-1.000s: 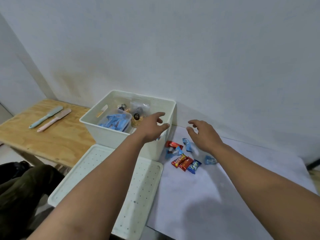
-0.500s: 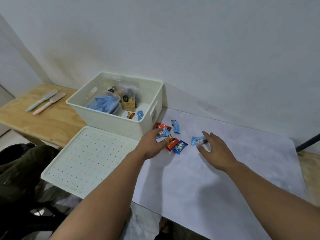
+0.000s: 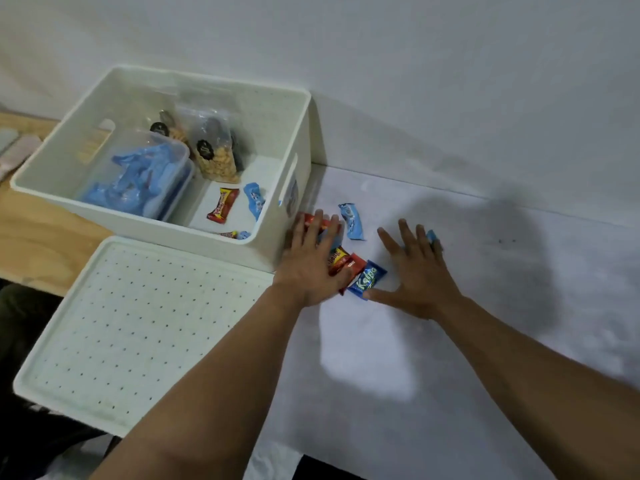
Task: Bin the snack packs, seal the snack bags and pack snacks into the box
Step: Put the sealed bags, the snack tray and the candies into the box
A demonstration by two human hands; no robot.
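Partly done, judging by the white box (image 3: pixel 298 109): two sealed nut bags (image 3: pixel 215 147), a tub of blue packs (image 3: pixel 145 174) and at least three loose packs already lying inside. Five or so snack packs (image 3: pixel 367 279) remaining on the table beside it. Left hand (image 3: pixel 311 261) and right hand (image 3: pixel 415 268) pressing flat, fingers spread, gathering them.
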